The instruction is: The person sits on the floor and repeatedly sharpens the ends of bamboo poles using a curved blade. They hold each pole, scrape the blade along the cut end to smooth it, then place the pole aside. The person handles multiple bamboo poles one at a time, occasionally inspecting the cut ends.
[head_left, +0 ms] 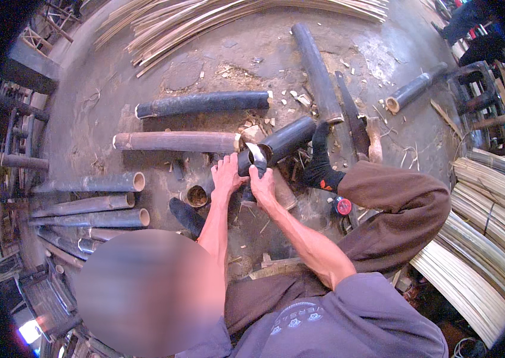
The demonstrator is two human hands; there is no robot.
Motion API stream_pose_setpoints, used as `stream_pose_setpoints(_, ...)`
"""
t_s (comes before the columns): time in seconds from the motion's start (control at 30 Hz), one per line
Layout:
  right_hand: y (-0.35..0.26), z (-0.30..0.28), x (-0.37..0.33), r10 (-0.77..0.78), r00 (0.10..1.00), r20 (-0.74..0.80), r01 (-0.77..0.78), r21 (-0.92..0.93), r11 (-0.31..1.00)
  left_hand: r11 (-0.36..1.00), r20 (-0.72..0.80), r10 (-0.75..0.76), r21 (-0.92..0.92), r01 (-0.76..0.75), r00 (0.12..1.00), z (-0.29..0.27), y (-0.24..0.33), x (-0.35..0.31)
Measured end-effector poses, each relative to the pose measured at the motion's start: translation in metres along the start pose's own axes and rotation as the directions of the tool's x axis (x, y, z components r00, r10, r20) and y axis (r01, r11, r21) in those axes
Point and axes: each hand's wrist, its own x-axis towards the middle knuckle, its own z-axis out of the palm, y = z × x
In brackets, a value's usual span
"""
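Observation:
A dark bamboo tube [290, 139] slants across the floor in front of me, its far end beside my black-socked foot [320, 156]. My left hand [227, 175] is closed round the dark near part of the tube. Beside it, my right hand [262, 184] is closed on the dark handle of a blade. The shiny pale blade [256, 153] rests at the tube, where a gap shows in its wall; the exact contact is too small to make out. My right fingers partly hide the handle.
A reddish-brown bamboo tube [178, 141] and a black one [204, 104] lie ahead, with a long dark pole [317, 71] to their right. Several tubes [94, 204] are stacked at left. Bundled strips [467, 268] lie at right; long strips [204, 27] lie far ahead. Chips litter the floor.

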Motion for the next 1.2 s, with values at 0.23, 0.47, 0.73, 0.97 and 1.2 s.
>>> stream_pose_setpoints(0.23, 0.035, -0.018, -0.030, 0.291, 0.953, 0.081, -0.295, 0.459, 0.838, 0.993, -0.225, -0.034, 0.105, 0.059, 0.974, 0.006, 0.028, -0.020)
stream_pose_setpoints(0.47, 0.019, -0.007, -0.056, 0.309, 0.878, 0.365, -0.475, 0.598, 0.645, 0.921, 0.183, -0.064, -0.367, 0.129, 0.981, -0.013, -0.005, 0.008)
stream_pose_setpoints(0.73, 0.026, -0.002, -0.062, 0.308, 0.920, 0.243, -0.390, 0.480, 0.786, 0.984, 0.055, -0.077, -0.157, 0.085, 0.995, -0.012, 0.015, -0.006)
stream_pose_setpoints(0.97, 0.069, 0.028, -0.038, 0.168, 0.974, -0.149, -0.133, 0.219, 0.967, 0.987, -0.065, -0.151, -0.067, 0.146, 0.986, -0.009, 0.038, -0.005)
stream_pose_setpoints(1.2, 0.037, -0.075, -0.010, -0.307, 0.951, -0.022, 0.303, -0.104, 0.947, 0.992, 0.039, 0.003, -0.124, 0.002, 0.999, -0.012, 0.013, 0.004)
